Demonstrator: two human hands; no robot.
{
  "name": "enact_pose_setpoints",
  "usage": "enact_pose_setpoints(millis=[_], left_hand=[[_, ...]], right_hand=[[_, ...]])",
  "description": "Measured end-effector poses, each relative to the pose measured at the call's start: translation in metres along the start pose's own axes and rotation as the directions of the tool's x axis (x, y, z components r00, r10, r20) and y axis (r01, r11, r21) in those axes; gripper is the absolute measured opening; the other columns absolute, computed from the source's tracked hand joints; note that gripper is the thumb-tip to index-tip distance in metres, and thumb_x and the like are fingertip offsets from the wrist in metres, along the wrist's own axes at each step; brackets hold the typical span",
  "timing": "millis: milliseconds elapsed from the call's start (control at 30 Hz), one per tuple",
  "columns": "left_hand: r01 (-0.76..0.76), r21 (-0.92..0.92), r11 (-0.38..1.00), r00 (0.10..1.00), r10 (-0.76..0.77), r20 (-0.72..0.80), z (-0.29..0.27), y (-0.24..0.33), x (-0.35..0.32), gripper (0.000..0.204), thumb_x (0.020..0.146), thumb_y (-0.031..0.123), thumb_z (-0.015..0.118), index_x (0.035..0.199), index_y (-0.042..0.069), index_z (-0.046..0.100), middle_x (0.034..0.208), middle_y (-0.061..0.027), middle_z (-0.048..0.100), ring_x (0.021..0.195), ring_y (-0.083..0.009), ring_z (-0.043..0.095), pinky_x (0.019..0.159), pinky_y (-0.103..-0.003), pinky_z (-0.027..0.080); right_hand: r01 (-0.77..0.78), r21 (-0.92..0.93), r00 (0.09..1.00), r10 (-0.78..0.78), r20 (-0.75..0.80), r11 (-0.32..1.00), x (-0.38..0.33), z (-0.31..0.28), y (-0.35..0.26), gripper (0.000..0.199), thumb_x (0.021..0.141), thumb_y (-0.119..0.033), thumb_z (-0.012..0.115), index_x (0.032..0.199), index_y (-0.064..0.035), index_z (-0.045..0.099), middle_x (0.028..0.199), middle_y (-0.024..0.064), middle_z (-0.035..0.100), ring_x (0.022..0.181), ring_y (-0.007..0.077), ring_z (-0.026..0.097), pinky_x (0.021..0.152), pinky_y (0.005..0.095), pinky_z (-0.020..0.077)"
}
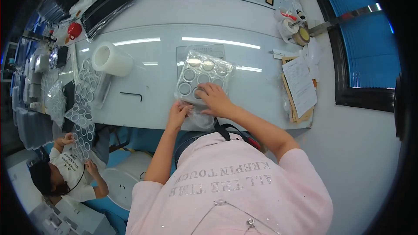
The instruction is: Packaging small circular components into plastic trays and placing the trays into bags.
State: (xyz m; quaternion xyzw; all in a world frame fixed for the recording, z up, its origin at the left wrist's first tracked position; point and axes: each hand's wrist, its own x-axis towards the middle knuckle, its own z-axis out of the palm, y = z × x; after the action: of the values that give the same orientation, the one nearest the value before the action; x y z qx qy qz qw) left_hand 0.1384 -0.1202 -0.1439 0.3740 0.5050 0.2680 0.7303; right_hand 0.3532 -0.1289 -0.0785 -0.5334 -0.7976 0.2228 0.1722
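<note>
In front of me on the table lies a clear plastic bag [203, 78] holding several round silver rings in rows, over a printed sheet [217, 48]. My left hand [177, 114] pinches the loose plastic at the bag's near left edge. Across the bag's near right part rests my right hand [215, 101], its fingers stretched out over the rings and the plastic. The crumpled near end of the bag [203, 120] hangs at the table's near edge, close to my body.
Left on the table are a roll of white film [111, 58], a black hex key [132, 94] and ring sheets [85, 85]. A co-worker [72, 172] at lower left holds another ring sheet. Papers [299, 87] and tape rolls [300, 36] lie right.
</note>
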Motion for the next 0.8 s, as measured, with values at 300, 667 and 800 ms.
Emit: enact_pose_setpoints(millis=[300,667,800], left_hand=[[-0.066,0.044,0.997,0.998,0.066,0.007,0.003,-0.03,-0.003,0.012,0.08,0.004,0.057,0.091,0.003,0.059,0.081,-0.0078,0.067,0.062,-0.0135,0.061,0.058,-0.025,0.048],[-0.218,0.611,0.761,0.928,0.356,-0.112,0.008,0.038,-0.037,0.011,0.084,0.007,0.062,0.094,0.002,0.06,0.083,-0.0061,0.062,0.066,-0.0126,0.056,0.058,-0.027,0.046],[-0.27,0.599,0.754,0.918,0.39,-0.077,0.044,0.064,-0.014,0.015,0.082,0.005,0.063,0.097,0.002,0.059,0.085,-0.0052,0.061,0.065,-0.0118,0.054,0.058,-0.026,0.045]], right_hand=[[0.001,-0.214,0.991,-0.03,-0.133,0.977,-0.019,0.001,-0.004,0.055,0.068,-0.015,0.073,0.119,-0.016,0.054,0.128,0.0058,0.05,0.118,0.0252,0.047,0.098,0.0444,0.0374],[-0.651,-0.269,0.688,0.403,-0.603,0.71,-0.093,-0.143,0.245,0.017,0.082,-0.004,0.057,0.097,-0.0038,0.064,0.096,0.0114,0.065,0.083,0.0298,0.062,0.073,0.0389,0.0498],[-0.65,-0.538,0.744,0.594,-0.306,0.537,-0.09,-0.152,0.29,0.015,0.081,-0.004,0.057,0.095,-0.0067,0.062,0.096,0.0125,0.063,0.092,0.0316,0.059,0.076,0.0428,0.0489]])
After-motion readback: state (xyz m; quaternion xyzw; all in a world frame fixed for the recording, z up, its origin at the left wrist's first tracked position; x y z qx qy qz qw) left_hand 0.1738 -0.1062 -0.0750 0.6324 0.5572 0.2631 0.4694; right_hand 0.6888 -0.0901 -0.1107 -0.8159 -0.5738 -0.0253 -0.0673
